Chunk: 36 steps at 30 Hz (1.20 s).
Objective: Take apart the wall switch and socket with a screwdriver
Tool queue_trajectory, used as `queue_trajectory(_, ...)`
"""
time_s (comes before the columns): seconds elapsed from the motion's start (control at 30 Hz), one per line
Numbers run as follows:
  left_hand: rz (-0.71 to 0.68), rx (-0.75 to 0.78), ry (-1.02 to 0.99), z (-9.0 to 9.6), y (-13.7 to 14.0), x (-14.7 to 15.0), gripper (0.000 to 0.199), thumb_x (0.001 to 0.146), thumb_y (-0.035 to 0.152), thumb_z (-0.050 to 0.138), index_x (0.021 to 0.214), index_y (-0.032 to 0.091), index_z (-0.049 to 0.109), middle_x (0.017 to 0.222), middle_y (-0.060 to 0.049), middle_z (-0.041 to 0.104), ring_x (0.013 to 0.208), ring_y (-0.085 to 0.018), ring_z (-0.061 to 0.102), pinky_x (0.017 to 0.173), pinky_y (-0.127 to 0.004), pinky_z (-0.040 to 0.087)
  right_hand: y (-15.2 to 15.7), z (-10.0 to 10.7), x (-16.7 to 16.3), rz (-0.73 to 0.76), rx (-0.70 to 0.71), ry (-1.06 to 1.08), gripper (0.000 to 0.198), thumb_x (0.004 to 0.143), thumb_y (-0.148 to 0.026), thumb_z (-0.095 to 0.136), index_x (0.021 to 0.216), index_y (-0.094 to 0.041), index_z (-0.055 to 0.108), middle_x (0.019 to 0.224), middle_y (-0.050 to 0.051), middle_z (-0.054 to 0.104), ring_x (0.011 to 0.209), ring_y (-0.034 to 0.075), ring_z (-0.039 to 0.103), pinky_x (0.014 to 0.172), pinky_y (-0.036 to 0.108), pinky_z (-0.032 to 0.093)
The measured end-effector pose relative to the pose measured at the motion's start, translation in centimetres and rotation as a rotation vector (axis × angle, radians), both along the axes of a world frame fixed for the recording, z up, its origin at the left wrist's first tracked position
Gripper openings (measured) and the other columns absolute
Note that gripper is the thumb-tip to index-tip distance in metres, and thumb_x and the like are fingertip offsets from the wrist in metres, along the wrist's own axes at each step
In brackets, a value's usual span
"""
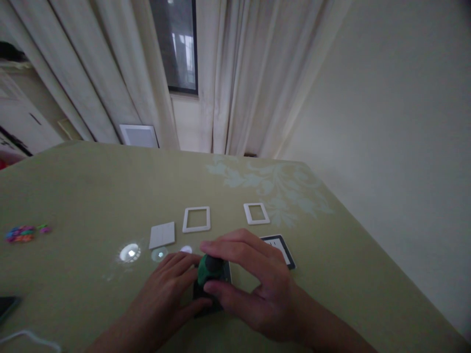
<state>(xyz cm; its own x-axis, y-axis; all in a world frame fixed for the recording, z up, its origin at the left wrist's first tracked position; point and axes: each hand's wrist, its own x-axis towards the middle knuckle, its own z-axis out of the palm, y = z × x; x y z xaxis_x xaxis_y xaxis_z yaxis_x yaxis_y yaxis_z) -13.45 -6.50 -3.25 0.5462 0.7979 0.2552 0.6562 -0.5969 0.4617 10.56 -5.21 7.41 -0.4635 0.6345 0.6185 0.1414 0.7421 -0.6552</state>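
Observation:
My right hand (253, 284) grips a screwdriver (208, 270) between thumb and fingers. It stands roughly upright, so I look down on its green handle with a dark end; the tip is hidden. Under it on the table lies a dark square wall switch panel (217, 305) with a pale edge, partly covered by both hands. The fingers and thumb of my left hand (167, 289) hold this panel from its left side. Just beyond my right hand rests another panel (281, 250), white with a dark border, partly hidden.
Two white square frames (196, 229) (250, 219) and a white square plate (162, 235) lie beyond my hands. Small colourful pieces (22, 234) are at the far left. A dark device (7, 306) and a white cable (29, 334) sit at the left edge. Curtains hang behind the table.

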Motion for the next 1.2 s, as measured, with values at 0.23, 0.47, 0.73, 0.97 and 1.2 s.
queue_trajectory(0.23, -0.014, 0.007, -0.004, -0.2, 0.5, 0.0, 0.041, 0.084, 0.023, 0.085, 0.122, 0.031, 0.073, 0.134, -0.007, 0.076, 0.123, -0.038, 0.072, 0.102, -0.059, 0.061, -0.4, 0.2, -0.2, -0.051, -0.004, 0.026, 0.045, 0.096, -0.007, 0.068, 0.140, -0.014, 0.070, 0.133, 0.011, 0.075, 0.123, 0.018, 0.071, 0.111, 0.027, 0.055)
queue_trajectory(0.47, -0.053, 0.114, -0.009, 0.1, 1.0, 0.6, 0.035, 0.083, 0.023, 0.081, 0.117, 0.026, 0.070, 0.124, -0.008, 0.078, 0.115, -0.038, 0.072, 0.096, -0.056, 0.060, -0.5, 0.0, -0.3, -0.056, 0.050, 0.067, 0.044, 0.096, -0.009, 0.075, 0.140, -0.014, 0.071, 0.127, 0.010, 0.077, 0.115, 0.018, 0.073, 0.103, 0.027, 0.059)
queue_trajectory(0.73, -0.046, 0.060, 0.046, 1.6, 1.1, 1.0, 0.026, 0.084, 0.020, 0.076, 0.109, 0.025, 0.070, 0.115, -0.006, 0.077, 0.106, -0.032, 0.073, 0.093, -0.049, 0.059, -0.8, 0.7, 1.6, -0.175, 0.068, 0.161, 0.055, 0.093, -0.009, 0.075, 0.144, -0.024, 0.065, 0.124, 0.007, 0.077, 0.105, 0.020, 0.074, 0.092, 0.035, 0.065)
queue_trajectory(0.97, -0.028, -0.019, 0.037, 1.3, 0.9, 0.7, 0.031, 0.082, 0.017, 0.075, 0.111, 0.025, 0.068, 0.129, -0.007, 0.076, 0.113, -0.032, 0.075, 0.097, -0.048, 0.061, -1.8, 2.1, 4.2, -0.336, 0.051, 0.253, 0.054, 0.094, -0.007, 0.075, 0.142, -0.030, 0.068, 0.125, 0.006, 0.077, 0.109, 0.025, 0.076, 0.095, 0.044, 0.067)
queue_trajectory(1.2, 0.050, 0.004, -0.041, 0.8, 1.4, -0.5, 0.014, 0.104, 0.022, 0.057, 0.106, 0.027, 0.069, 0.125, -0.004, 0.079, 0.114, -0.026, 0.078, 0.099, -0.043, 0.063, -2.8, -0.6, 6.8, -0.507, 0.015, 0.362, 0.035, 0.095, -0.015, 0.079, 0.127, -0.028, 0.077, 0.116, 0.008, 0.080, 0.101, 0.025, 0.080, 0.090, 0.042, 0.071)
